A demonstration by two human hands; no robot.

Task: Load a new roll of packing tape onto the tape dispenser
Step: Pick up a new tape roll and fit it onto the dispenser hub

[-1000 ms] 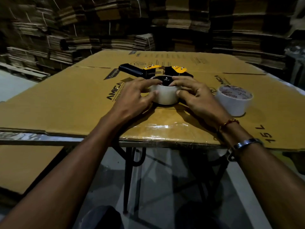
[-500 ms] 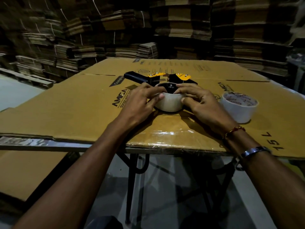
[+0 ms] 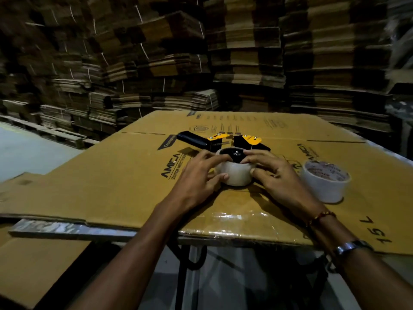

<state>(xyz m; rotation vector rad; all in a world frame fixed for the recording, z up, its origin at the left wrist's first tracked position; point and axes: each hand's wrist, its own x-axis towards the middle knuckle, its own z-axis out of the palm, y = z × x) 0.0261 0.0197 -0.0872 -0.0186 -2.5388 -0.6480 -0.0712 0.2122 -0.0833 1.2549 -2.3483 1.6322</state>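
Note:
A black and yellow tape dispenser (image 3: pixel 225 142) lies flat on the cardboard-covered table (image 3: pixel 125 186), its handle pointing left. A pale roll of packing tape (image 3: pixel 235 175) sits over the dispenser's black hub. My left hand (image 3: pixel 199 175) grips the roll's left side, thumb low on its wall and fingers on its top rim. On the roll's right side my right hand (image 3: pixel 277 175) holds it the same way. A second white tape roll (image 3: pixel 324 181) stands on the cardboard to the right, untouched.
Tall stacks of flattened cartons (image 3: pixel 201 63) fill the whole background behind the table. A strip of clear tape (image 3: pixel 241 220) shines along the cardboard's near edge. Black table legs (image 3: pixel 185 265) and another cardboard sheet (image 3: pixel 33 265) show below.
Both hands keep hold of the roll on the dispenser hub, with small shifts of the fingers. The camera has tilted up, so the table sits lower in view.

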